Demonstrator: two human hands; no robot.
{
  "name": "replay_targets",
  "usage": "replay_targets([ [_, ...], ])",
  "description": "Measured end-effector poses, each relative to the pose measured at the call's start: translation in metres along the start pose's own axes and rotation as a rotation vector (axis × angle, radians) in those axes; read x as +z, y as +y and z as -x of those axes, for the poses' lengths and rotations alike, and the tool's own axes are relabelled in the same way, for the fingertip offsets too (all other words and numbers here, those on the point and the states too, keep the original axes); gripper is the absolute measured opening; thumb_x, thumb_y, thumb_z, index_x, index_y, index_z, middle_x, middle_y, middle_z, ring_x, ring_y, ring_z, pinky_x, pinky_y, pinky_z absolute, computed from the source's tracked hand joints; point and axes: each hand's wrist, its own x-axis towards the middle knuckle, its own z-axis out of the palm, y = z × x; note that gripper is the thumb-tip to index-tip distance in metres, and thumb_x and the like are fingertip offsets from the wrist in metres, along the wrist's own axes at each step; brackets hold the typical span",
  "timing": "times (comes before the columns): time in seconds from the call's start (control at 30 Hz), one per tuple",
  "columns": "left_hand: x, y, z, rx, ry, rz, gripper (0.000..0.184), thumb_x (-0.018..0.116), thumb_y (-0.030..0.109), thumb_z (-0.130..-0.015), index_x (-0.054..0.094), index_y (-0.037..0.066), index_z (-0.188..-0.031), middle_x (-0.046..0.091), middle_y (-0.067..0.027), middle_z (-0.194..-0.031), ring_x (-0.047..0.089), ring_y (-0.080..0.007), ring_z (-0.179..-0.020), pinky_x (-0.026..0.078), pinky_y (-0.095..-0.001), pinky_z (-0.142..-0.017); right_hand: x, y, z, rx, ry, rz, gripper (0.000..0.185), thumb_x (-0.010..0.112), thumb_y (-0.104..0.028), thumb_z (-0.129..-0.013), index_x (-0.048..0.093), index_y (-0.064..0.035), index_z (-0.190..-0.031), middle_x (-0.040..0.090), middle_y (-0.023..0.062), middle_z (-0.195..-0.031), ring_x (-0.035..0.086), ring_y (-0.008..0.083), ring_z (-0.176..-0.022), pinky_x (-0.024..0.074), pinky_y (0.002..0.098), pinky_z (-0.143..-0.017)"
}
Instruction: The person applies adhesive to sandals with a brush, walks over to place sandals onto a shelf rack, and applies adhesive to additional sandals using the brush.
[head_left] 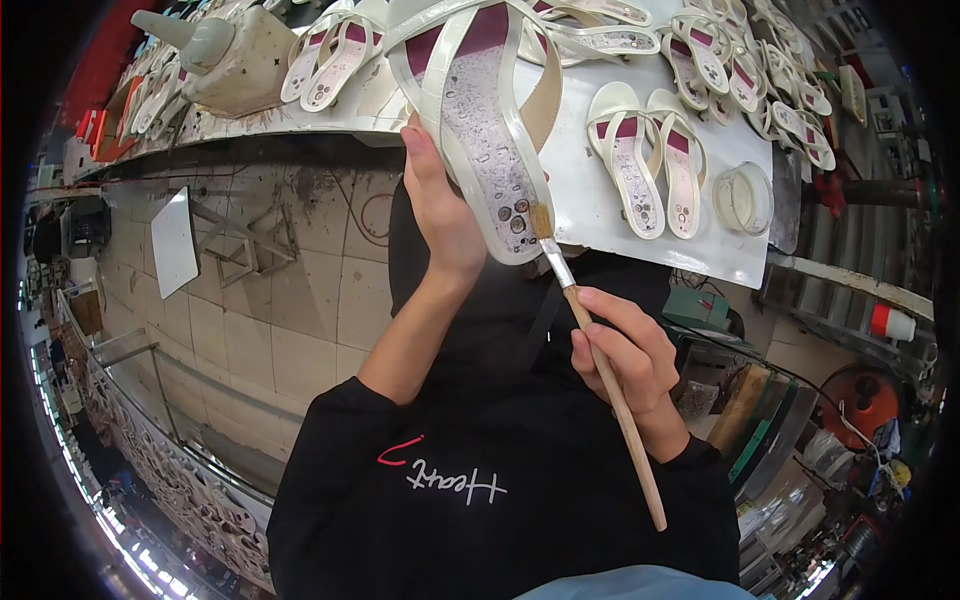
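A cream strappy sandal (485, 140) is held up close in front of me, its insole facing me with wet-looking spots and rings near the heel end. My left hand (440, 205) grips it from the left side, thumb along the edge and the other fingers mostly hidden behind. In my right hand (632, 350) is a paintbrush (612, 385) with a long wooden handle, pinched between thumb and fingers. Its bristles touch the sandal's rim near the heel end. On the white table (590, 215) beyond, a pair of similar sandals (645, 160) lies to the right.
A round clear dish (742, 198) stands at the table's right edge. Many more sandals (745, 75) crowd the table's far right. At the back left are a stained container (240, 70) and a grey-white funnel-shaped piece (195, 42). A green box (697, 308) sits below the table.
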Motion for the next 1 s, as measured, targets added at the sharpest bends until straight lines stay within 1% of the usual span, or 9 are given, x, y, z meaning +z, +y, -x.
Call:
replay_targets([
  [0.23, -0.002, -0.001, 0.0, 0.023, 0.02, -0.014, 0.074, 0.012, 0.058, -0.095, 0.048, -0.002, -0.117, 0.065, -0.0183, -0.08, 0.066, -0.0262, -0.066, 0.055, -0.0353, -0.059, 0.002, -0.002, 0.0, 0.026, -0.009, -0.002, 0.023, 0.068, 0.002, -0.076, 0.052, 0.0073, -0.092, 0.061, 0.0237, -0.091, 0.067, 0.0318, -0.073, 0.0592, 0.0327, -0.059],
  [0.3, -0.007, -0.007, -0.005, 0.086, 0.042, -0.042, 0.073, 0.012, 0.057, -0.096, 0.048, -0.002, -0.117, 0.065, -0.0183, -0.079, 0.066, -0.0261, -0.065, 0.056, -0.0347, -0.058, 0.002, -0.002, 0.001, 0.032, -0.012, -0.006, 0.023, 0.068, 0.002, -0.076, 0.052, 0.0071, -0.091, 0.062, 0.0234, -0.09, 0.067, 0.0314, -0.072, 0.0591, 0.0324, -0.059],
  [0.43, -0.002, -0.004, 0.0, 0.066, 0.036, -0.003, 0.072, 0.012, 0.056, -0.096, 0.048, -0.002, -0.117, 0.065, -0.0184, -0.079, 0.066, -0.0259, -0.065, 0.056, -0.0341, -0.058, 0.002, -0.003, -0.001, 0.048, -0.025, -0.016, 0.023, 0.069, 0.002, -0.075, 0.052, 0.0068, -0.091, 0.062, 0.023, -0.09, 0.067, 0.0309, -0.071, 0.0588, 0.0323, -0.058],
  [0.53, -0.004, -0.005, 0.0, 0.061, 0.039, -0.023, 0.072, 0.012, 0.056, -0.097, 0.048, -0.002, -0.117, 0.065, -0.0183, -0.078, 0.066, -0.0254, -0.064, 0.056, -0.0337, -0.057, 0.001, -0.004, -0.002, 0.058, -0.04, -0.022, 0.023, 0.069, 0.002, -0.075, 0.052, 0.0066, -0.091, 0.062, 0.0228, -0.09, 0.067, 0.0305, -0.071, 0.0585, 0.0322, -0.057],
  [0.6, -0.009, -0.012, -0.002, 0.1, 0.05, -0.081, 0.072, 0.012, 0.056, -0.096, 0.048, -0.003, -0.116, 0.065, -0.0181, -0.077, 0.066, -0.025, -0.063, 0.056, -0.0336, -0.057, 0.001, -0.004, -0.002, 0.061, -0.049, -0.022, 0.024, 0.069, 0.002, -0.075, 0.052, 0.0065, -0.091, 0.062, 0.0227, -0.09, 0.067, 0.0303, -0.07, 0.0582, 0.0321, -0.057],
  [0.8, -0.019, -0.026, -0.006, 0.158, 0.071, -0.186, 0.072, 0.013, 0.057, -0.096, 0.049, -0.002, -0.114, 0.065, -0.0179, -0.076, 0.066, -0.025, -0.063, 0.055, -0.0335, -0.056, 0.004, -0.003, -0.006, 0.072, -0.033, -0.033, 0.025, 0.07, 0.0, -0.075, 0.051, 0.0045, -0.09, 0.064, 0.0212, -0.086, 0.066, 0.0274, -0.065, 0.0557, 0.0294, -0.052],
  [0.9, -0.018, -0.028, -0.004, 0.151, 0.055, -0.168, 0.069, 0.014, 0.057, -0.096, 0.047, -0.001, -0.115, 0.065, -0.0177, -0.076, 0.066, -0.0246, -0.062, 0.055, -0.0334, -0.056, 0.007, -0.004, -0.006, 0.099, -0.001, -0.038, 0.024, 0.07, -0.001, -0.076, 0.05, 0.0033, -0.089, 0.064, 0.0201, -0.083, 0.066, 0.0259, -0.062, 0.0543, 0.0284, -0.05],
  [0.97, -0.015, -0.029, -0.002, 0.159, 0.061, -0.185, 0.067, 0.015, 0.056, -0.097, 0.046, 0.0, -0.114, 0.065, -0.0173, -0.076, 0.066, -0.0244, -0.062, 0.055, -0.0332, -0.055, 0.01, -0.002, -0.006, 0.113, 0.059, -0.033, 0.021, 0.07, -0.002, -0.076, 0.051, 0.0029, -0.083, 0.065, 0.0189, -0.079, 0.065, 0.0241, -0.057, 0.0533, 0.0274, -0.048],
  [1.0, -0.014, -0.029, -0.002, 0.168, 0.066, -0.202, 0.065, 0.015, 0.056, -0.097, 0.045, 0.001, -0.114, 0.065, -0.017, -0.076, 0.066, -0.0241, -0.061, 0.055, -0.0331, -0.055, 0.01, -0.004, -0.008, 0.114, 0.059, -0.033, 0.021, 0.07, -0.002, -0.076, 0.051, 0.0029, -0.083, 0.065, 0.0189, -0.079, 0.065, 0.0241, -0.057, 0.0533, 0.0274, -0.048],
])
